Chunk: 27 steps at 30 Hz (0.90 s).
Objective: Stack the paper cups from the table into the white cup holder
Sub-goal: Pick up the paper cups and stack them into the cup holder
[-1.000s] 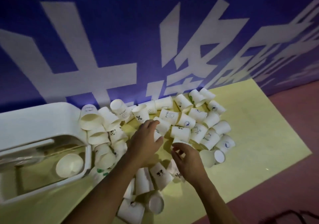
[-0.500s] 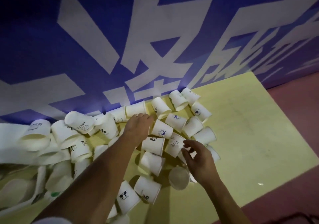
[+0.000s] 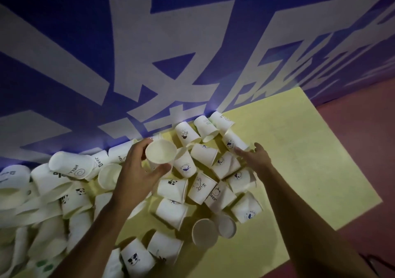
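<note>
Several white paper cups lie tumbled across the yellow table [image 3: 299, 149], most on their sides with small printed pictures. My left hand [image 3: 136, 170] grips one paper cup [image 3: 160, 152] lifted above the pile, its open mouth facing me, thumb and fingers round its rim. My right hand [image 3: 255, 156] reaches over the right side of the pile, fingers stretched toward a cup on its side [image 3: 234, 141] near the far edge, holding nothing. The white cup holder is out of view.
A blue wall with large white lettering [image 3: 171, 53] stands right behind the table. The table's right part is bare yellow surface. Reddish floor [image 3: 363, 138] lies beyond the table's right edge. More cups [image 3: 70, 167] crowd the left.
My left hand has picked a cup out of the pile and raised it. My right hand has moved up and right toward the far cups. The view has swung right, so the holder has left the frame.
</note>
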Each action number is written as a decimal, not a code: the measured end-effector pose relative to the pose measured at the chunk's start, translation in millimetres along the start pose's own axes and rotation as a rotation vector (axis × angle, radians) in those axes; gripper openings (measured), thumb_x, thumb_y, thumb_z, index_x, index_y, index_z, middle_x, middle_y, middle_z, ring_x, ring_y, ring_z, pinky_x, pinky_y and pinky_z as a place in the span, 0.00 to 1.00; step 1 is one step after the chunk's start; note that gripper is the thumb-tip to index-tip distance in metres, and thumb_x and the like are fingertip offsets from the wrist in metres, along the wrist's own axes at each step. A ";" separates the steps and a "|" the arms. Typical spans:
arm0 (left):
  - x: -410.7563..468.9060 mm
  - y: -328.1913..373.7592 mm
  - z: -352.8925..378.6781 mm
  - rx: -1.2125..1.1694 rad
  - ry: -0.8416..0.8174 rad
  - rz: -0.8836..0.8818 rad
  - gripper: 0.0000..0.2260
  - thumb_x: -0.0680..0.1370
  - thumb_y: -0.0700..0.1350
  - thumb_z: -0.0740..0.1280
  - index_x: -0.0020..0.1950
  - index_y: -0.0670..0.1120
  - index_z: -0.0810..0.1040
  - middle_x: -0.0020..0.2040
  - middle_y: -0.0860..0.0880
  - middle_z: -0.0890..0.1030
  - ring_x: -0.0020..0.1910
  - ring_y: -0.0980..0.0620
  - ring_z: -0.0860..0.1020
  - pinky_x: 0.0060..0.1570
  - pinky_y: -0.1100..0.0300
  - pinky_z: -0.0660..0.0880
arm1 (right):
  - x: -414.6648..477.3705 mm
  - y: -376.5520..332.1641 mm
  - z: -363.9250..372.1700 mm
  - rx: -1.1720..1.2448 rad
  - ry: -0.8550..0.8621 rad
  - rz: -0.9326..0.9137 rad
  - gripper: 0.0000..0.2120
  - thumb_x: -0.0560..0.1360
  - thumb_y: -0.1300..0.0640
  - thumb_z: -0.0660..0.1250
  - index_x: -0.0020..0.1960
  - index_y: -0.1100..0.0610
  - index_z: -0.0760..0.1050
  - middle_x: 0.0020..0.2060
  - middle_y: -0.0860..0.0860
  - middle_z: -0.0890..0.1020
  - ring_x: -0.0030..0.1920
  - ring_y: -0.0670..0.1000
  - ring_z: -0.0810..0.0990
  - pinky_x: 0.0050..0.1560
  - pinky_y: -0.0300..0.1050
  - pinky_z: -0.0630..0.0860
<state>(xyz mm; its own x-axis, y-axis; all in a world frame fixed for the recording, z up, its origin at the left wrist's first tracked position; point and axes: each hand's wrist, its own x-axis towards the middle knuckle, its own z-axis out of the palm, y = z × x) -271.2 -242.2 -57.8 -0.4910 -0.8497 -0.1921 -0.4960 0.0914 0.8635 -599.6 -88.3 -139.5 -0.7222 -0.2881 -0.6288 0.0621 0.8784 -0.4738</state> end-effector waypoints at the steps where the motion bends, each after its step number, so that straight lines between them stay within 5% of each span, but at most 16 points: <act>1: -3.2 -1.5 1.6 -0.034 -0.007 -0.004 0.33 0.69 0.61 0.78 0.70 0.57 0.70 0.65 0.56 0.77 0.64 0.54 0.76 0.62 0.47 0.78 | 10.9 6.3 2.2 0.007 -0.027 0.009 0.61 0.50 0.22 0.75 0.76 0.51 0.68 0.70 0.55 0.77 0.69 0.61 0.75 0.68 0.60 0.75; 3: -8.7 -2.3 3.5 -0.091 -0.010 -0.022 0.34 0.69 0.67 0.76 0.70 0.58 0.70 0.65 0.58 0.77 0.64 0.55 0.77 0.61 0.48 0.78 | 27.9 19.2 6.9 0.008 -0.032 -0.011 0.50 0.45 0.20 0.76 0.60 0.47 0.81 0.56 0.50 0.85 0.60 0.59 0.82 0.61 0.59 0.80; 5: -12.0 -2.3 3.4 -0.114 -0.002 -0.026 0.35 0.67 0.67 0.76 0.69 0.59 0.70 0.64 0.59 0.77 0.63 0.55 0.77 0.61 0.48 0.78 | 24.4 18.1 6.6 0.015 -0.002 -0.057 0.40 0.50 0.22 0.75 0.50 0.50 0.82 0.46 0.49 0.86 0.53 0.59 0.84 0.58 0.60 0.81; 12: -22.2 -4.6 -13.0 -0.100 -0.010 -0.019 0.33 0.67 0.57 0.80 0.68 0.60 0.69 0.62 0.64 0.76 0.62 0.61 0.76 0.62 0.51 0.76 | -63.4 -12.9 -12.1 0.191 0.241 -0.359 0.31 0.70 0.49 0.80 0.67 0.54 0.72 0.60 0.50 0.81 0.49 0.50 0.83 0.44 0.42 0.75; 19: -62.5 -15.4 -61.7 -0.157 0.061 0.038 0.34 0.65 0.61 0.81 0.65 0.59 0.70 0.59 0.63 0.76 0.59 0.60 0.77 0.56 0.59 0.75 | -187.9 -55.9 26.8 0.084 0.117 -0.811 0.36 0.64 0.43 0.83 0.68 0.47 0.72 0.60 0.40 0.77 0.56 0.42 0.77 0.52 0.38 0.75; 24: -112.3 -45.7 -122.3 -0.152 0.138 0.054 0.33 0.68 0.50 0.82 0.67 0.63 0.69 0.63 0.66 0.76 0.63 0.61 0.76 0.59 0.62 0.74 | -265.6 -76.2 95.3 -0.063 -0.013 -0.976 0.37 0.65 0.38 0.80 0.70 0.49 0.73 0.60 0.42 0.77 0.57 0.39 0.75 0.54 0.29 0.71; 27: -145.1 -75.0 -162.3 -0.145 0.171 0.057 0.33 0.67 0.53 0.81 0.69 0.60 0.70 0.64 0.62 0.77 0.64 0.58 0.76 0.60 0.60 0.76 | -308.0 -84.0 139.1 -0.061 -0.093 -1.029 0.37 0.66 0.38 0.80 0.70 0.48 0.74 0.61 0.41 0.75 0.60 0.37 0.74 0.54 0.27 0.70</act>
<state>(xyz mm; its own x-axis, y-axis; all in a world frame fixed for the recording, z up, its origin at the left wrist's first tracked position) -46.6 -210.1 -18.9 -0.3804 -0.9221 -0.0702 -0.3565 0.0762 0.9312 -286.6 -126.3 8.3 -0.3494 -0.9368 0.0166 -0.5920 0.2070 -0.7789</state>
